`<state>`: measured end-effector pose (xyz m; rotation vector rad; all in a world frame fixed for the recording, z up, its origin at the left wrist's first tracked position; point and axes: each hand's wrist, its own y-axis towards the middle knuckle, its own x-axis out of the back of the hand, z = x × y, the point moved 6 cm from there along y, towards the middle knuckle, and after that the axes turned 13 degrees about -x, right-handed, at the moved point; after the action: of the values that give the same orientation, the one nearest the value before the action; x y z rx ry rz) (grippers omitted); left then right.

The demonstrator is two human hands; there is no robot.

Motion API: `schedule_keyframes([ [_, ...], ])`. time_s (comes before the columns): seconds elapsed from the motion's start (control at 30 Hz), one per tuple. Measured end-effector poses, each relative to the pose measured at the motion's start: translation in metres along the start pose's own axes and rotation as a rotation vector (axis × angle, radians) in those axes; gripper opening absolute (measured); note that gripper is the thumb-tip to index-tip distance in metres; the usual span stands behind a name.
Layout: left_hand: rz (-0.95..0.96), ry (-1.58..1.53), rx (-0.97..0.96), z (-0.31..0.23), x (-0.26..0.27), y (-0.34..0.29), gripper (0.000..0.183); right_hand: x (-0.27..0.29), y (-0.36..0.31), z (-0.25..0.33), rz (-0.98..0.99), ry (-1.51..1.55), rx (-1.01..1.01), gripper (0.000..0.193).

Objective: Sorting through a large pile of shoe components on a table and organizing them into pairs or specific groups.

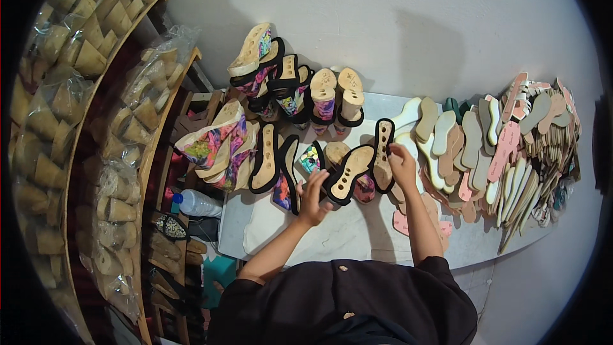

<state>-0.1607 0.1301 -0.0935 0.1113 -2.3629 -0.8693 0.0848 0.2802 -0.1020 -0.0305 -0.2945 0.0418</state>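
My left hand (312,200) is open, its fingers apart, close beside a wedge sole (355,169) with a black edge and holes in its pale underside. A floral wedge (312,158) shows just beyond its fingertips. With fingers curled, my right hand (401,165) grips the right edge of another black-edged wedge sole (383,147); its fingertips are partly hidden. Left of these stand a tan black-edged sole (264,156) with holes and a dark-edged floral wedge (287,176).
More floral wedges (220,140) crowd the table's left and back. Many loose insoles (472,140) in white, grey, tan and pink cover its right side. Shelves (137,153) of bagged wooden heels line the left, with a water bottle (196,204) next to the table.
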Motion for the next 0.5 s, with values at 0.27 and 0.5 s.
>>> schedule_keyframes([
  [0.27,-0.833,-0.130,0.636,0.156,0.036,0.065,0.079,-0.093,0.052,0.156,-0.174,-0.402,0.300,0.081],
  [0.5,-0.820,0.010,0.742,0.204,0.021,0.087,0.103,-0.109,0.090,0.057,-0.162,-0.014,0.097,0.118],
])
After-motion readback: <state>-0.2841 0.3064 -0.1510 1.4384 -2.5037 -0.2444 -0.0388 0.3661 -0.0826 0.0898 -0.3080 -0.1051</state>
